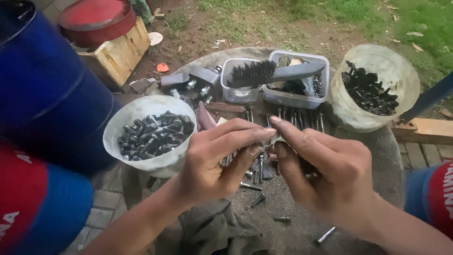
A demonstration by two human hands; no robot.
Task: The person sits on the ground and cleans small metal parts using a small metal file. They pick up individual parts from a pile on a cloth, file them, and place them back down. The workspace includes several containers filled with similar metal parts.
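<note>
My left hand (pixel 217 158) and my right hand (pixel 325 172) meet over a round grey work surface (pixel 377 156). Their fingertips pinch one small metal part (pixel 269 143) between them; it is mostly hidden by the fingers. Loose bolts and screws (pixel 257 186) lie on the surface just beneath the hands. A white bowl of dark bolts (pixel 141 113) stands close to the left of my left hand.
A second white bucket of dark bolts (pixel 401 71) stands at the back right. Two clear plastic tubs (pixel 302 97) at the back carry a black brush (pixel 271 73). A blue drum (pixel 42 94), a wooden box (pixel 120 52) and a rag (pixel 212 226) lie around.
</note>
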